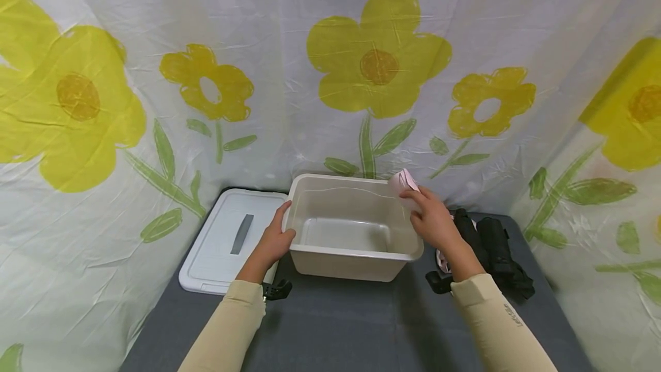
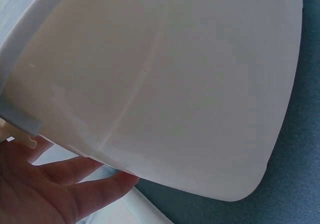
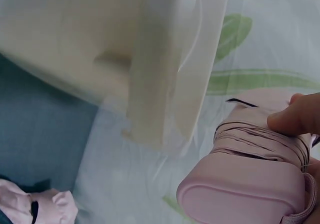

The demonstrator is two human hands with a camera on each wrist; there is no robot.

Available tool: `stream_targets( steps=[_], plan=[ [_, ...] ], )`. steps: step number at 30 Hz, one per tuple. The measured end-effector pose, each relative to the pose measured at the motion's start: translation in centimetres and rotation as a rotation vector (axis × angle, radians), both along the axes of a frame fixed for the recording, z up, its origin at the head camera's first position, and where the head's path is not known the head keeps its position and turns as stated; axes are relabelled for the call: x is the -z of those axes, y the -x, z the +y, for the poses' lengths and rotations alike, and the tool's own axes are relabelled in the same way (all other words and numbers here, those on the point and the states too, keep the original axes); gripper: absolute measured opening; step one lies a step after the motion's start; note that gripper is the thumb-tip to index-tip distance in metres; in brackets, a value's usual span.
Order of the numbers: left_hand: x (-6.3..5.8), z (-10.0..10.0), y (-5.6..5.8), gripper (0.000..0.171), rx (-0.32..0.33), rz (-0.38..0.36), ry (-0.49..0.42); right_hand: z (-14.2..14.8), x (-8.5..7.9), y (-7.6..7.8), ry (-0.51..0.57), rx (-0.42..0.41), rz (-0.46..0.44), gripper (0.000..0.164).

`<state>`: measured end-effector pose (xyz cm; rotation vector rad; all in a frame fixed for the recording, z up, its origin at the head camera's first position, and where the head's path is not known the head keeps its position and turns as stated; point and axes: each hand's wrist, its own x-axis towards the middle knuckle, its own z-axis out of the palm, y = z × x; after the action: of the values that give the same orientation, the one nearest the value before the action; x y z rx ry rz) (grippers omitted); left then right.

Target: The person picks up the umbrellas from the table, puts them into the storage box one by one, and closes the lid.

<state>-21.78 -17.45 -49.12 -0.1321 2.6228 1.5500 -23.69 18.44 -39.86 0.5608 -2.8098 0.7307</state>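
Note:
A beige plastic storage bin (image 1: 346, 263) stands on the table, with bare floor showing inside. My left hand (image 1: 272, 245) grips its left end at the rim; in the left wrist view the fingers (image 2: 102, 191) lie along the edge of the wall (image 2: 200, 94). Over the bin's back right corner, my right hand (image 1: 436, 220) holds a pink folded umbrella (image 1: 403, 182). The right wrist view shows its smooth rounded handle (image 3: 245, 189), a wrist strap and wrapped fabric, with the thumb (image 3: 300, 116) pressed on the fabric.
Left of the bin lies a white lid (image 1: 212, 257) with a grey handle. Black folded umbrellas (image 1: 496, 245) lie to the right, beside a partly hidden pink fabric item (image 3: 50, 206). A flower-printed curtain (image 1: 289, 102) hangs behind the dark table (image 1: 351, 326).

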Motion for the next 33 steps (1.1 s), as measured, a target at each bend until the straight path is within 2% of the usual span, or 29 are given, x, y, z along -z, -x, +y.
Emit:
stream_targets(
  steps=[13,25,33],
  plan=[
    [0.0,-0.2,-0.2,0.077,-0.009,0.006,-0.005,-2.6,0.1,0.5,0.057,-0.042,-0.019,0.044],
    [0.0,-0.2,-0.2,0.076,0.008,0.002,-0.007,-4.3,0.4,1.3,0.114,-0.068,-0.034,0.043],
    [0.3,-0.1,-0.1,0.076,0.000,0.006,-0.003,-5.0,0.7,2.1,0.116,-0.076,-0.120,0.043]
  ],
)
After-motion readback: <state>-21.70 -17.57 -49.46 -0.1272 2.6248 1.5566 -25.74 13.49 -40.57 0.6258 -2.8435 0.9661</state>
